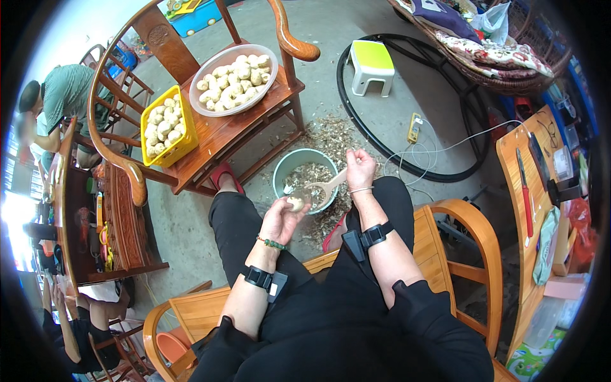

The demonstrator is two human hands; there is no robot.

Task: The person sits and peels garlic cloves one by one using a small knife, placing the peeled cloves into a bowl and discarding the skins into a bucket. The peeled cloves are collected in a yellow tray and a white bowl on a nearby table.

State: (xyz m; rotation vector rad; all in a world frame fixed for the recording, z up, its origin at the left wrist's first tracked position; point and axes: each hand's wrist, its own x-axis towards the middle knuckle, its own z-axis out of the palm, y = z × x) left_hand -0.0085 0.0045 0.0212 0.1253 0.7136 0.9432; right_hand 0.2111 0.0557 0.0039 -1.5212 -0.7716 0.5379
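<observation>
My left hand [280, 223] holds a pale, brown-mottled egg-like piece [296, 204] at its fingertips, above the near rim of a green plastic basin [281, 171]. Shell-like scraps and husks lie inside the basin. In my right hand [360, 169] is the handle of a wooden spoon [338, 179], the fist closed around it. Its blurred head reaches left across the basin, close to the piece; whether they touch I cannot tell. More such pieces fill a clear plastic bowl [194, 99] and a yellow plastic basket [177, 149] on a wooden armchair [210, 136].
Husk debris [329, 136] litters the floor around the basin. A green-topped stool [372, 57] stands inside a black ring base [346, 102]. A power strip [413, 128] trails its cord rightward. The wooden table [518, 157] at right bears a red-handled knife [527, 205]. Two people sit at left.
</observation>
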